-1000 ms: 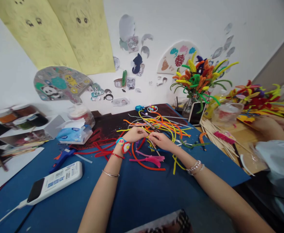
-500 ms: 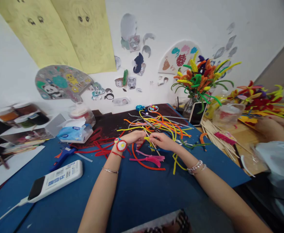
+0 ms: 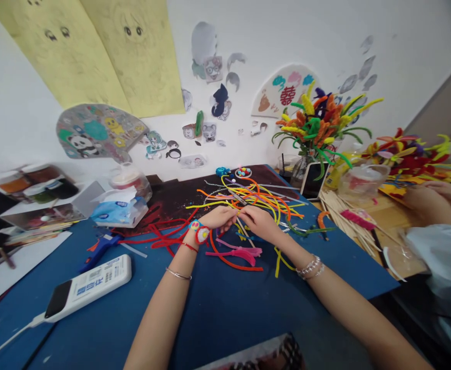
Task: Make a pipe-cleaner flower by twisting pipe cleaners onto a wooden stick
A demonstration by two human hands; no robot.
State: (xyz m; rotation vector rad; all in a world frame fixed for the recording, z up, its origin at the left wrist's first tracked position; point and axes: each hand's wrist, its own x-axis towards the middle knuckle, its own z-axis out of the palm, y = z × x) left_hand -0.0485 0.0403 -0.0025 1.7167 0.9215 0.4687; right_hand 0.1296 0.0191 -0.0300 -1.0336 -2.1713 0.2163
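Note:
My left hand (image 3: 222,218) and my right hand (image 3: 259,221) meet over the table, fingers pinched close together. The small yellow pipe cleaner that showed between them half a second ago is now mostly hidden by the fingers. A thin wooden stick (image 3: 244,230) shows just below the fingertips; I cannot tell whether it is held. Beneath and beyond lies a tangle of yellow and orange pipe cleaners (image 3: 262,198). Red pipe cleaners (image 3: 164,234) spread to the left, and a pink bundle of pipe cleaners (image 3: 244,253) rests in front.
A blue glue gun (image 3: 101,252) and white power bank (image 3: 90,282) lie left, near a tissue pack (image 3: 113,210). At right are a phone (image 3: 313,180), a vase of pipe-cleaner flowers (image 3: 318,121) and wooden sticks (image 3: 346,221). Another person's hands (image 3: 429,203) work far right.
Both hands came slightly apart, showing a yellow piece between the fingertips, and have now closed together again. The left wrist has turned, swinging its bracelet round.

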